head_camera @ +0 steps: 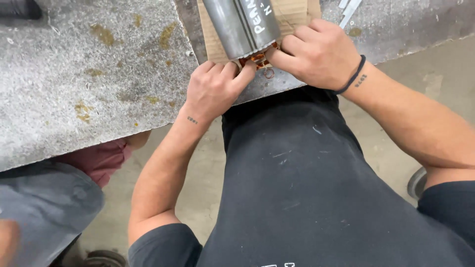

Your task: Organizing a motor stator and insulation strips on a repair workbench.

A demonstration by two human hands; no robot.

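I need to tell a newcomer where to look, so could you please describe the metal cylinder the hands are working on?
Find the speckled grey workbench and the cardboard sheet at its front edge. On it lies the grey metal cylinder, its copper-wound end between the left hand and right hand. It is the only round, dark-striped piece there.

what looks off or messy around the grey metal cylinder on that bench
The speckled grey metal workbench carries yellowish-brown stains, like rust or dried spills, left of the grey metal cylinder. Copper-coloured wire pokes out of the cylinder's near end, where the left hand and right hand press. The cylinder rests on torn brown cardboard.
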